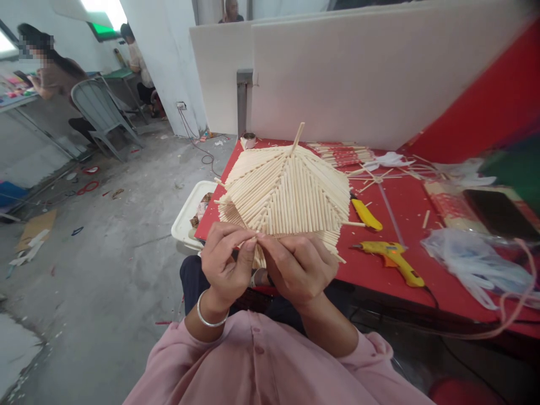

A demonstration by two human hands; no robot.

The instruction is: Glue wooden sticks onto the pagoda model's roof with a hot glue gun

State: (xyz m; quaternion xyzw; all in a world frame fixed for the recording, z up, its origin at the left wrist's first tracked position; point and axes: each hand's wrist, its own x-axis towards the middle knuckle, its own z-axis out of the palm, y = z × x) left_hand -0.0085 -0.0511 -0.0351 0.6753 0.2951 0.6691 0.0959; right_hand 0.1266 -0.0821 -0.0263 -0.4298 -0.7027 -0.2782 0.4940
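Note:
A model roof [291, 191] built from rows of thin pale wooden sticks stands at the red table's near edge, one stick jutting up from its peak. Just in front of the roof's near edge, my left hand [230, 256] and my right hand [297, 261] meet at their fingertips. Both are closed in a pinch. Whatever lies between the fingers is too small and covered to make out; it may be a bit of stick. Right of the roof lie a yellow glue gun [394, 259] and a yellow utility knife [366, 214].
On the red table [379, 281] are bundled sticks [341, 153], plastic bags [476, 261], a dark phone [502, 211] and a small tin [248, 140]. A white bin [185, 225] stands left of the table. Pale boards [358, 73] lean behind it. Other people sit at far left.

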